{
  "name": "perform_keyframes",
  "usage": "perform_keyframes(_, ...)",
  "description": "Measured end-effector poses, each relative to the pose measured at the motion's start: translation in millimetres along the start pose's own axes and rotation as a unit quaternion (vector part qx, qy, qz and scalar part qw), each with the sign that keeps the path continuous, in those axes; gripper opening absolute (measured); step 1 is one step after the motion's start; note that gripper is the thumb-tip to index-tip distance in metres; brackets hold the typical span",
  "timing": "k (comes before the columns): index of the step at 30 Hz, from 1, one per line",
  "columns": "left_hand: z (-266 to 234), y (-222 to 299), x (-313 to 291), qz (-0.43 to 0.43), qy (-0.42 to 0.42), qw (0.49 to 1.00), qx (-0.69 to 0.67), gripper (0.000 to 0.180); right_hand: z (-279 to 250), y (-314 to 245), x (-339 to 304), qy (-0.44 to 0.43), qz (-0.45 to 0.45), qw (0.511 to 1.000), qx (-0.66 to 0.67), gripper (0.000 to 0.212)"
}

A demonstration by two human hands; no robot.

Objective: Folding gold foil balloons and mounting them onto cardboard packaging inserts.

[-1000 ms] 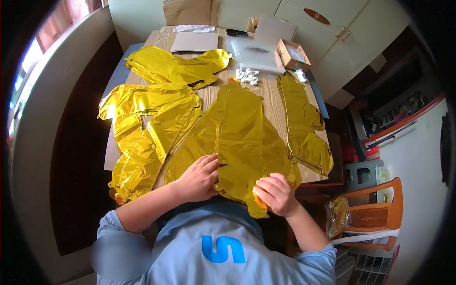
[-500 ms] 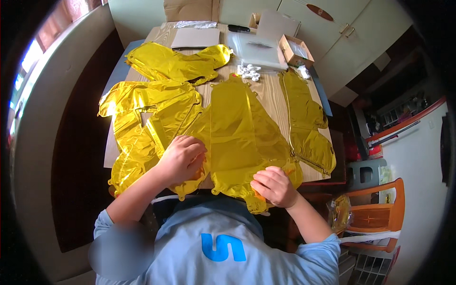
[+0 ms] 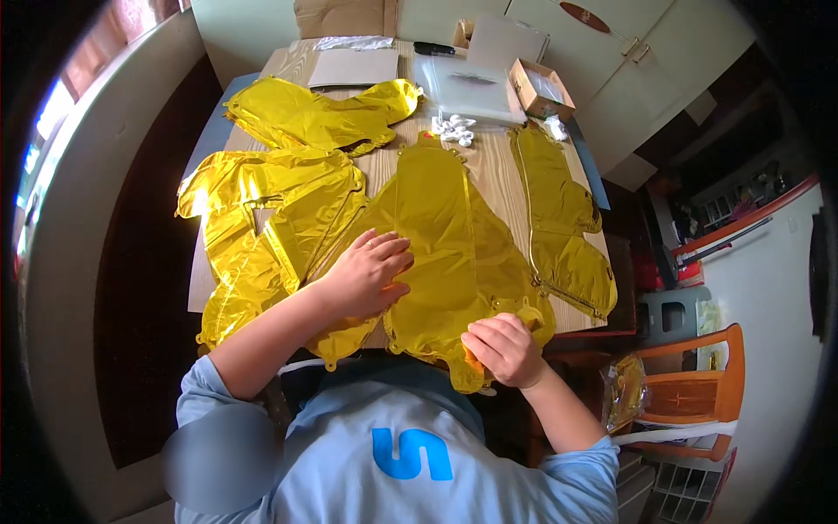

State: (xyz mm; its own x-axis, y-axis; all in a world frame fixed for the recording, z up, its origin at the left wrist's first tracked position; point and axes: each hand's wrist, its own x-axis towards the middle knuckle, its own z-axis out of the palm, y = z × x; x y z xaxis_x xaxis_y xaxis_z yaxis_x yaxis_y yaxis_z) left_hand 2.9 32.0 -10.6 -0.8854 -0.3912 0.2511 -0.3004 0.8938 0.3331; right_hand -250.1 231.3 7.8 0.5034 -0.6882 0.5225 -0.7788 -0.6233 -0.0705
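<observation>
A large gold foil balloon (image 3: pixel 436 236), flat and uninflated, spreads across the near middle of the table, its lower part hanging past the edge towards me. On its left portion lies my left hand (image 3: pixel 371 272), fingers stretched out and touching the foil. My right hand (image 3: pixel 504 349) is closed on the balloon's lower right edge, the fingers curled over a fold of it. To the left lies another crumpled gold foil balloon (image 3: pixel 236 196), and a third gold foil balloon (image 3: pixel 314 113) rests beyond it. A folded gold foil balloon (image 3: pixel 559 218) lies along the table's right side.
At the far side of the wooden table (image 3: pixel 497 166) are a clear plastic sheet stack (image 3: pixel 467 87), a cardboard box (image 3: pixel 539 92), a grey flat panel (image 3: pixel 356 68) and a small pile of white pieces (image 3: pixel 452 130). An orange wooden chair (image 3: pixel 729 384) stands at the right.
My left hand has moved up and to the right across the foil, and its fingers have straightened. My right hand stays at the lower right edge.
</observation>
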Motion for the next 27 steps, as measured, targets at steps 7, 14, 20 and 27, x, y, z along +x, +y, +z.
perform_keyframes(7,0,-6,6,0.006,-0.003,1.0,0.0,0.047,5,1,-3,0.0,-0.003,1.0,0.005,0.022)
perform_keyframes(14,-1,-11,7,0.006,-0.005,1.0,-0.01,0.046,8,-2,0,-0.003,0.004,1.0,0.001,0.02)
perform_keyframes(20,3,-14,3,0.021,0.022,0.999,-0.016,0.042,14,-5,-2,-0.007,-0.001,1.0,0.003,0.021)
perform_keyframes(27,-1,-7,4,0.01,0.008,1.0,-0.022,0.042,-21,-25,-20,-0.055,0.012,0.998,0.036,0.038)
